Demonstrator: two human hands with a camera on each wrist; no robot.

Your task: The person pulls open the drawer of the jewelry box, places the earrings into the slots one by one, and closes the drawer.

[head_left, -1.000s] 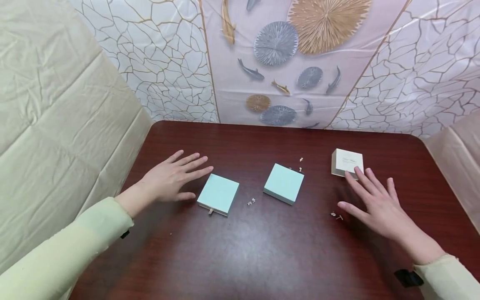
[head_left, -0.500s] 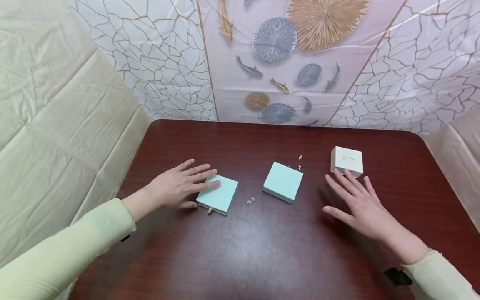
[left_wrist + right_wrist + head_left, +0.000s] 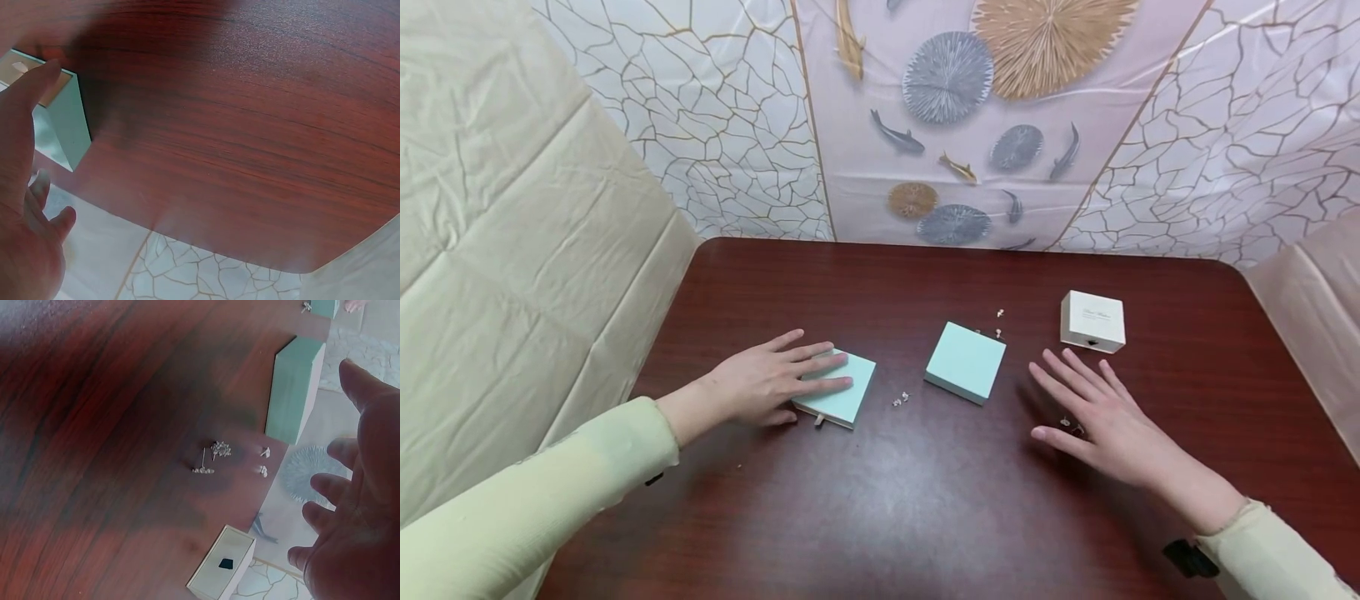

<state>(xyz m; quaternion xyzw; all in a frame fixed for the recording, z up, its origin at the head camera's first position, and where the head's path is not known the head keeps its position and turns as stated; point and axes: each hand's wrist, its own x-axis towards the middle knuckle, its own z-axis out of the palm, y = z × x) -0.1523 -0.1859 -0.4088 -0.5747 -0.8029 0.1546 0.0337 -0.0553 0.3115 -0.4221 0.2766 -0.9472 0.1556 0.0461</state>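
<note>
My left hand (image 3: 763,387) lies over the left pale teal box (image 3: 856,383), fingers spread and nearly straight. In the left wrist view the thumb is beside the end of this box (image 3: 70,128) that bears a small ribbon tab; whether it touches cannot be told. My right hand (image 3: 1108,429) hovers with fingers spread, holding nothing. Beneath it is a pair of stud earrings, one partly hidden in the head view; the right wrist view shows a flower-shaped stud (image 3: 220,449) and a stud with its post up (image 3: 203,470).
A second teal box (image 3: 966,362) sits mid-table, with two small earrings (image 3: 998,333) behind it. Another small pair of earrings (image 3: 905,397) lies between the teal boxes. A white box (image 3: 1093,318) with printed lettering stands at the back right. Patterned cloth (image 3: 955,150) hangs behind the table.
My left hand has moved right, from beside the left teal box to over it. My right hand has shifted left, away from the white box and over the earrings. The boxes have stayed put.
</note>
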